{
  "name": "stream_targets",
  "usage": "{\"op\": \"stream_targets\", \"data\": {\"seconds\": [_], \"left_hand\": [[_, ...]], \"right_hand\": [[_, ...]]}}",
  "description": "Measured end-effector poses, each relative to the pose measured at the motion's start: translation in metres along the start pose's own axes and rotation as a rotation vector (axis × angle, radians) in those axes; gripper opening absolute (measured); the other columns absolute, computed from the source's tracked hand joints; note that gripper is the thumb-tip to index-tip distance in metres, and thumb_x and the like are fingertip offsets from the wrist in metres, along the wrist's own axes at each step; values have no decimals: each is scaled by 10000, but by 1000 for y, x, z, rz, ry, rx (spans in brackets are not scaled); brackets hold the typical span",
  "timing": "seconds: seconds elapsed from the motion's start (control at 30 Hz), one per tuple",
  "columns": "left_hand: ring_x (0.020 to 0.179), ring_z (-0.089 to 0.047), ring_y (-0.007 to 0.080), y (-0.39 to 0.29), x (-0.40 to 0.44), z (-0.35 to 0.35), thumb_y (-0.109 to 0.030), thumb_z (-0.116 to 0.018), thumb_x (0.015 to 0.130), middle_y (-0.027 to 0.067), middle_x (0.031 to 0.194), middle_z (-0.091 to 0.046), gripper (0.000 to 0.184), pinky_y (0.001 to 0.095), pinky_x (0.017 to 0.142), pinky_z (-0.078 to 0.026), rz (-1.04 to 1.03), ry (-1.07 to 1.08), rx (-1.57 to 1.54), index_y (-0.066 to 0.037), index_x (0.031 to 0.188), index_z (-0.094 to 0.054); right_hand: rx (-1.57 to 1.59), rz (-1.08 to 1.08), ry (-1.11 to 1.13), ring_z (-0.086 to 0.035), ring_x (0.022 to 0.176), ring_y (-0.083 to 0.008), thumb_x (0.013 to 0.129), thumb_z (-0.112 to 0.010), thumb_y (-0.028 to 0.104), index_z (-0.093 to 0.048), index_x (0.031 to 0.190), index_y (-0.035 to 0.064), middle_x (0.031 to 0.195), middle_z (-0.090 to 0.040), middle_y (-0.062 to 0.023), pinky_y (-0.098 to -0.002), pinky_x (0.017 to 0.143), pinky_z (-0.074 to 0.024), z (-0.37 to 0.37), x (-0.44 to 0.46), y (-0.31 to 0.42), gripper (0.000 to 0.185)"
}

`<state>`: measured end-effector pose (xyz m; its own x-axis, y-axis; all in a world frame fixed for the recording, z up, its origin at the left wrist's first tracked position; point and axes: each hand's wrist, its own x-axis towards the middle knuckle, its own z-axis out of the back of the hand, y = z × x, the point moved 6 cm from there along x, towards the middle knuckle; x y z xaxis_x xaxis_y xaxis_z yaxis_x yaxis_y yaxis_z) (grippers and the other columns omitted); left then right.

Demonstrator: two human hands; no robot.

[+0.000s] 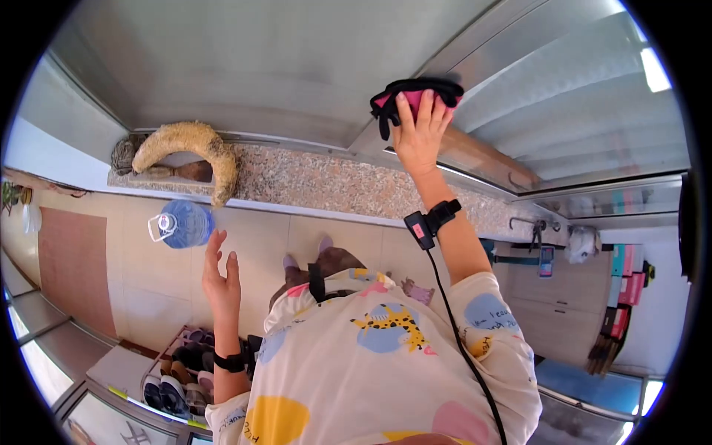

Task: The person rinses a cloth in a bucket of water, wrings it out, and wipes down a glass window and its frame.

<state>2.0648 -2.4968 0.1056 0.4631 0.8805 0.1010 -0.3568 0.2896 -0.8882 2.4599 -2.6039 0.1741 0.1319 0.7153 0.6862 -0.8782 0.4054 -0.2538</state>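
Window panes (245, 67) fill the top of the view, divided by a slanting metal frame (475, 41). Below them runs a speckled stone sill (297, 178), its left end taken up by a curved, rough tan object (222, 159), well apart from the cloth. At lower left stands a rack (148, 371) loaded with shoes, and a blue-tinted bottle (189, 224) with a white handle sits on the floor beside the sill. The left hand (221, 278) is empty, fingers loosely parted, nearest to that bottle. The right hand (419, 141) grasps a black-and-pink cloth (415, 84) with outstretched fingers, pressing it against the window at the frame; nothing shows between cloth and window. The cloth's long axis runs across the view from left to right, one loose black tip pointing down at its left end. Lettering on the printed shirt (326, 371) and the small pink label (418, 230) on the right wrist's device cannot be read in full.
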Motion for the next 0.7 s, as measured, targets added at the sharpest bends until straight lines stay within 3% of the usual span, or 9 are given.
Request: {"op": "stream_targets", "data": {"seconds": [0.1,0.2,0.23,0.33,0.37,0.4,0.5,0.6,0.7], "left_hand": [[1137,-586,258,0,-16,8,-28,-543,921,132,1247,-609,535,386,943,-461,72,-32,-12,-87,1428,-386],[1132,-591,262,5,-28,12,-32,-553,913,129,1234,-618,542,384,932,-471,120,-50,17,-92,1427,-389],[1132,-591,262,6,-31,12,-32,-553,913,129,1234,-618,542,384,932,-471,122,-60,24,-92,1427,-389],[1118,-602,260,1,-32,10,-42,-569,902,131,1211,-630,550,382,911,-488,117,-79,48,-90,1421,-394],[1112,-606,256,-11,-26,3,-46,-579,897,128,1208,-633,544,382,903,-494,85,-6,50,-86,1411,-408],[1106,-611,252,-22,-21,-6,-50,-588,891,125,1206,-637,537,382,894,-500,55,67,52,-81,1402,-422],[1062,-629,267,-92,-2,-43,-6,-642,827,106,1200,-641,432,351,873,-514,-198,329,65,-60,1250,-575],[915,-650,272,-214,-3,-93,-59,-708,769,85,1129,-657,438,344,738,-545,-746,568,-67,-78,1196,-611],[810,-647,221,-311,-47,-138,-152,-651,831,81,1128,-608,435,329,593,-528,-1119,792,-481,-56,1245,-556]], "right_hand": [[16,71,158,-447,1110,-273,734,-654,107,-489,1371,305,1393,-427,-28,-559,1051,-306,-25,-41,11,687],[-15,200,373,-467,1058,-240,754,-612,92,-471,1389,271,1402,-428,5,-511,1064,-315,-41,-70,17,675],[-4,237,394,-459,1108,-215,773,-576,79,-457,1399,209,1428,-408,39,-464,1078,-319,-46,-80,20,650],[-17,386,541,-439,1170,-195,775,-580,94,-465,1388,167,1440,-397,50,-439,1090,-314,-54,-102,31,627],[68,391,515,-457,1183,-201,743,-580,50,-528,1325,172,1462,-382,61,-393,1046,-383,-60,-110,31,597],[75,396,509,-457,1183,-201,743,-580,50,-528,1325,172,1462,-382,61,-393,1046,-383,-62,-109,32,597],[302,248,556,-522,1160,-189,730,-595,33,-624,1190,157,1396,-489,78,-292,857,-521,-69,-118,33,477],[494,122,632,-508,1170,-237,725,-602,23,-619,1195,85,1378,-514,0,-336,952,-471,-74,-125,26,474],[510,79,629,-530,1169,-257,750,-593,27,-625,1191,133,1370,-524,10,-348,941,-484,-77,-145,8,454]]}}
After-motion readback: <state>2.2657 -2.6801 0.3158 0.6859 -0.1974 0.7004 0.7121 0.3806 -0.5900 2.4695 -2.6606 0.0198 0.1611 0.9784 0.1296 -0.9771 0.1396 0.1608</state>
